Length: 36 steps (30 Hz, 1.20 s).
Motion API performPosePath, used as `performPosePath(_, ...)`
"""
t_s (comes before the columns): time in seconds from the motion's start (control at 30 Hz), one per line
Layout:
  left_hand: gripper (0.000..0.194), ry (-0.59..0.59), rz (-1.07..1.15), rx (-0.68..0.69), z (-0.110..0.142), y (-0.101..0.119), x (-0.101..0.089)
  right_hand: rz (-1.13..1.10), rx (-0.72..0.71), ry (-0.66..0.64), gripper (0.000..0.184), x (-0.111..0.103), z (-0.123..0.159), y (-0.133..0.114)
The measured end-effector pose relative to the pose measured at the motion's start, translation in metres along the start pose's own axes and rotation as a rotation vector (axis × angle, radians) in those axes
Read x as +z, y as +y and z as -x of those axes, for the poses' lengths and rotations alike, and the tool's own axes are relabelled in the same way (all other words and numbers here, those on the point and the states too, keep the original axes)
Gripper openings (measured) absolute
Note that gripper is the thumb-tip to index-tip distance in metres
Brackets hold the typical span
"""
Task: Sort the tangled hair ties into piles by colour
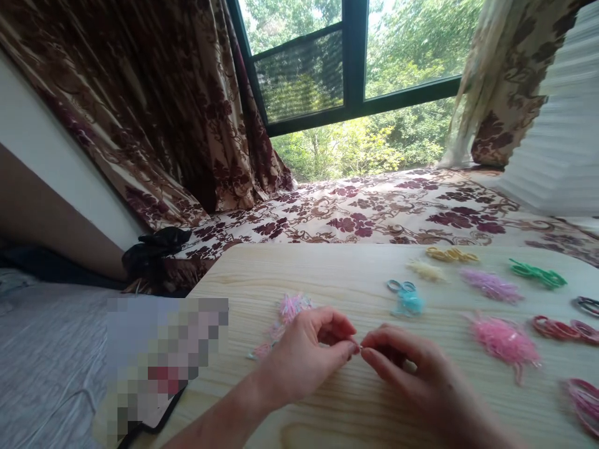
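Observation:
My left hand point(311, 349) is above the wooden table, thumb and forefinger pinched together. Facing it, my right hand point(405, 355) pinches in the same way, and the fingertips of both hands almost meet. Something tiny and pale seems to sit between them, too small to name. Just behind my left hand lies a loose pile of mixed pink and pale blue bands point(294, 304). Farther right are a pile of light blue bands point(409, 303) with two blue-grey rings point(401, 286), and a pile of pink bands point(505, 340).
Along the table's point(262, 268) far right are yellow hair ties point(452, 254), pale yellow bands point(427, 270), purple bands point(491, 285) and green ties point(538, 273). Red ties point(555, 327) and magenta ties point(584, 402) lie near the right edge. A blurred-out, pixelated object point(163, 374) rests at the left edge.

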State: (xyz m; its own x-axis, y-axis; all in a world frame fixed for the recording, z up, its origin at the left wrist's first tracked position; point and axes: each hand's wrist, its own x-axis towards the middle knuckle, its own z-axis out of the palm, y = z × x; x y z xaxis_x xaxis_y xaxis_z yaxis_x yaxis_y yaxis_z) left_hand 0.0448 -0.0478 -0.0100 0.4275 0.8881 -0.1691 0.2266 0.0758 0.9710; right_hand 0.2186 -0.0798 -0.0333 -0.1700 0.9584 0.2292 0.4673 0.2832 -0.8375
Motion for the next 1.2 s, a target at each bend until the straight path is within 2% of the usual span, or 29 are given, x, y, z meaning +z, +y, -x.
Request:
performPosePath(0.13,0.013,0.014,0.044,0.001,-0.002,0.002,-0.001,-0.122,0.123,-0.096,0.029,-0.005,-0.001,-0.006)
performPosePath(0.27,0.017,0.069,-0.087,0.056,-0.001,0.007,-0.006,-0.221,0.222,-0.056,0.032,-0.01,-0.002,-0.011)
performPosePath(0.33,0.017,0.075,-0.208,0.119,0.002,0.01,-0.008,-0.237,0.24,-0.052,0.032,-0.01,-0.002,-0.012)
performPosePath(0.43,0.013,0.04,-0.355,0.273,0.006,0.011,-0.009,-0.244,0.247,-0.113,0.031,-0.01,-0.004,-0.011)
performPosePath(0.53,0.008,0.005,-0.425,0.385,0.007,0.009,-0.009,-0.236,0.257,-0.132,0.032,-0.01,-0.004,-0.011)
performPosePath(0.6,0.012,-0.008,-0.446,0.417,0.006,0.008,-0.009,-0.238,0.265,-0.118,0.033,-0.011,-0.004,-0.011)
performPosePath(0.9,0.022,-0.026,-0.496,0.371,0.006,0.009,-0.009,-0.184,0.27,-0.19,0.036,-0.014,-0.006,-0.009)
performPosePath(1.2,0.023,-0.001,-0.483,0.367,0.004,0.007,-0.009,-0.182,0.278,-0.163,0.037,-0.012,-0.005,-0.005)
